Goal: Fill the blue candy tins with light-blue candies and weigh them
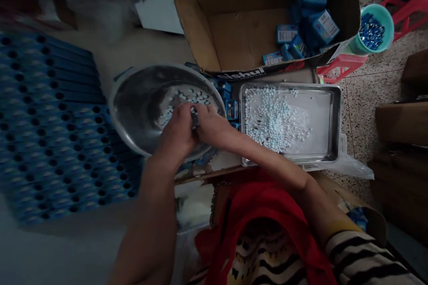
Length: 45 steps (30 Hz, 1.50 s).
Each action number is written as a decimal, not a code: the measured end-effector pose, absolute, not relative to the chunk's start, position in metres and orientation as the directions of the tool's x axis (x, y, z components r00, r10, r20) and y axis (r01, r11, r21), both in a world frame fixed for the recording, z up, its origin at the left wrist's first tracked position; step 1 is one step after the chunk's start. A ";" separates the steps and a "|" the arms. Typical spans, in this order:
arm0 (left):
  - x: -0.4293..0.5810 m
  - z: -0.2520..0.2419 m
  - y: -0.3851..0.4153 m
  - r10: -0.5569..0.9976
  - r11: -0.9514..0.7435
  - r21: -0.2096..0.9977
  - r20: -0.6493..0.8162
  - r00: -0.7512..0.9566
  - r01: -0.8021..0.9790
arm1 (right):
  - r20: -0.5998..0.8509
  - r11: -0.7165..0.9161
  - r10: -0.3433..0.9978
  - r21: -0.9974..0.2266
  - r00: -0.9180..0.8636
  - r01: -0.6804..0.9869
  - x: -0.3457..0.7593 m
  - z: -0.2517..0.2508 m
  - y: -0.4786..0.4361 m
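My left hand (181, 125) and my right hand (211, 125) meet over a large metal bowl (130, 118). The fingers of both are closed around a small dark, shiny thing (194, 119) between them, mostly hidden, so its kind does not show. Small pale blue-white pellets (192, 95) lie in the bowl beyond my fingers. To the right, a shallow metal tray (321, 120) holds many more of these pellets (274, 120), heaped toward its left side. A few small blue packs (231, 109) are wedged between bowl and tray.
Rows of blue packs with dark round holes (60, 142) cover the left side. Behind the tray stands an open cardboard box (234, 31) with small blue boxes (324, 26) in it. A teal bucket (388, 31) of blue pieces rests by a red stool (344, 67).
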<state>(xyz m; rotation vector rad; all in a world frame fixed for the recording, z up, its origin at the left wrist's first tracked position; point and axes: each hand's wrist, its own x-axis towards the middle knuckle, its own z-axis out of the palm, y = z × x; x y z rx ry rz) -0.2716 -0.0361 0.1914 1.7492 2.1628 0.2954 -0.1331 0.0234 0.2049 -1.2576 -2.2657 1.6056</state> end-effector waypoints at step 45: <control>-0.088 0.050 -0.009 0.782 0.164 0.448 -0.602 0.161 0.879 | -0.665 -0.196 0.746 -0.254 -0.024 0.947 0.027 0.072 -0.012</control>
